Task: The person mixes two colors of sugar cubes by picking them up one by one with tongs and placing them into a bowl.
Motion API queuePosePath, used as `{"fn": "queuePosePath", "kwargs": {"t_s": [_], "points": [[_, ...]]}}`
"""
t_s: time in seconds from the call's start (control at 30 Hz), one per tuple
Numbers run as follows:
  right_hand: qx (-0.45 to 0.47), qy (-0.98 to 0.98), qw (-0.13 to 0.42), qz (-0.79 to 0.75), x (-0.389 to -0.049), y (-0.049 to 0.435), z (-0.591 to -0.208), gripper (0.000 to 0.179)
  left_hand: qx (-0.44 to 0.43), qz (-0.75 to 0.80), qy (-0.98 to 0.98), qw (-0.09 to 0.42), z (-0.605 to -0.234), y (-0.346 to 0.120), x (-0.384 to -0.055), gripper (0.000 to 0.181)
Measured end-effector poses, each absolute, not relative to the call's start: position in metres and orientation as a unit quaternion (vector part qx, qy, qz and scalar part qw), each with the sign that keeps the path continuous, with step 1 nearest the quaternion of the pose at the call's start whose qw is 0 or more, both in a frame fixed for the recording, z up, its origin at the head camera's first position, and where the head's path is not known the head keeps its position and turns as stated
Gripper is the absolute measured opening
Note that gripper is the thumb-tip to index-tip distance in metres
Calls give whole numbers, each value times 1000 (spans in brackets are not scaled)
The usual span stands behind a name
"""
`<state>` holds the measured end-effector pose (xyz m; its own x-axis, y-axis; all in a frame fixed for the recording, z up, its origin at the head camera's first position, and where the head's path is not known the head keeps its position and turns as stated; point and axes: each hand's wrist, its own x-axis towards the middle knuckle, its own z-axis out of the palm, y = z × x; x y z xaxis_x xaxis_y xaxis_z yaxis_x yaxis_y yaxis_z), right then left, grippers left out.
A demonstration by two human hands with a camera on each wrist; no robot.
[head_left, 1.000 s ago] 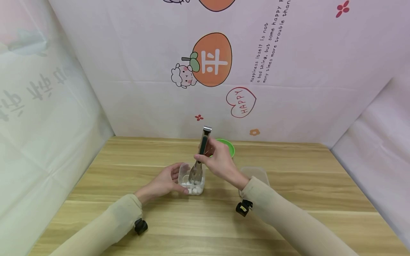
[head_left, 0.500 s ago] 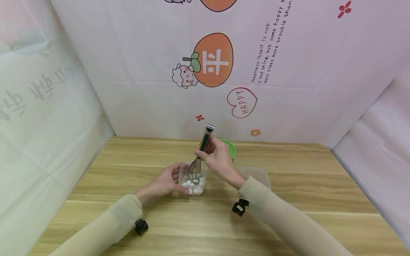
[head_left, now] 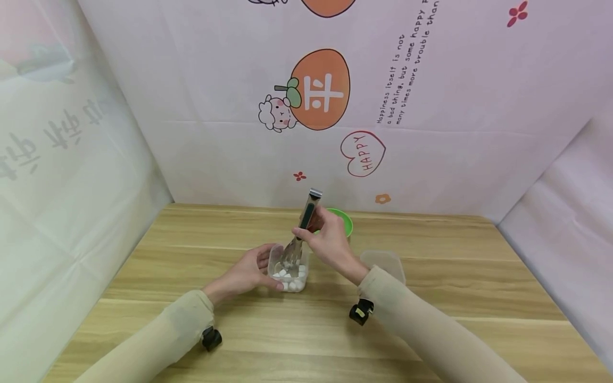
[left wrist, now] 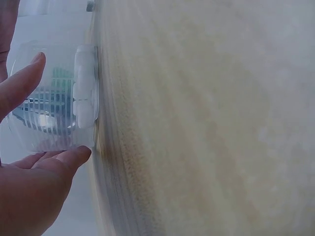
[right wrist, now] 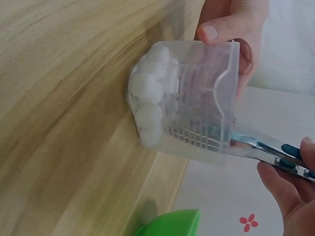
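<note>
A small clear plastic container (right wrist: 211, 73) stands on the table with several white chunky pieces (right wrist: 147, 88) at its bottom. My left hand (head_left: 243, 274) grips it from the left, thumb on the near wall and fingers behind, as the left wrist view also shows. Metal tongs (head_left: 308, 214) with dark handle inlays slant down into the container. My right hand (head_left: 330, 242) pinches them mid-handle between thumb and fingers. In the right wrist view, the slotted tong heads (right wrist: 197, 137) are inside the container, close to the white pieces, seen blurred through the wall.
Behind my right hand sits a green bowl (head_left: 344, 221), partly hidden. A clear lid-like plastic piece (head_left: 387, 260) lies on the wooden table (head_left: 455, 276) by my right wrist. Printed white cloth (head_left: 230, 159) walls in the back and sides.
The tongs' top has tilted slightly to the right, and their heads have shifted inside the container, showing more white pieces. My left hand and the container stay put.
</note>
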<state>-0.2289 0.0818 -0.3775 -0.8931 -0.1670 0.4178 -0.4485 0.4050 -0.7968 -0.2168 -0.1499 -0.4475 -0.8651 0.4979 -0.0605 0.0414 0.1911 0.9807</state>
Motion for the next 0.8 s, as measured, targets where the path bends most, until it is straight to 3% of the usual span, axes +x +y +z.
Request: {"fn": "queuePosePath", "kwargs": {"t_s": [0.8], "points": [[184, -819, 135, 526, -230, 77, -384, 22, 181, 614, 745, 184, -450, -152, -218, 100]]}}
